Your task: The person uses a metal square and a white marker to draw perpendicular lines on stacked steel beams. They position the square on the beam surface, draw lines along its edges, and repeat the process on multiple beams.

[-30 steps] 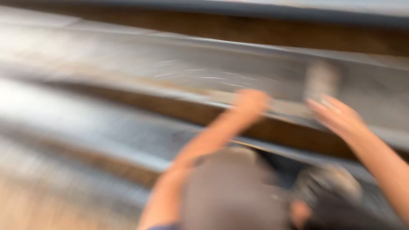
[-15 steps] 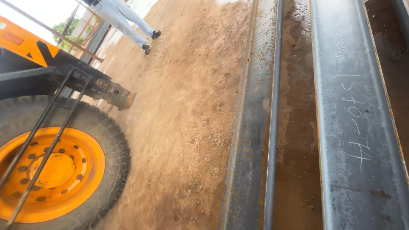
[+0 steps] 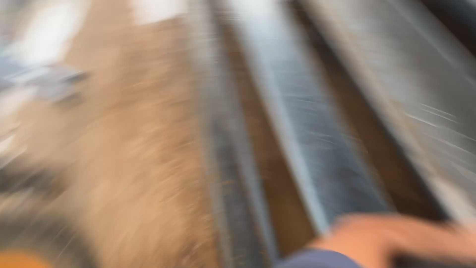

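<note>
The view is heavily smeared by motion. Long grey steel beams (image 3: 317,149) run from the top of the view down toward the bottom right, lying side by side with dark brown gaps between them. Sandy brown ground (image 3: 129,149) fills the left half. A blurred arm (image 3: 396,240) with a dark blue sleeve edge crosses the bottom right corner, lying over the lower end of the beams. Which arm it is cannot be told, and neither hand shows clearly, so how far the fingers are open, or whether they hold anything, cannot be told.

Half a second ago the camera looked sharply along the same beams, with an orange wheel and its big tyre at the left and no arm in sight. Now only an orange smudge (image 3: 20,259) remains in the bottom left corner, and the arm has come into view. The head appears to be swinging back toward the beams nearest the arm.
</note>
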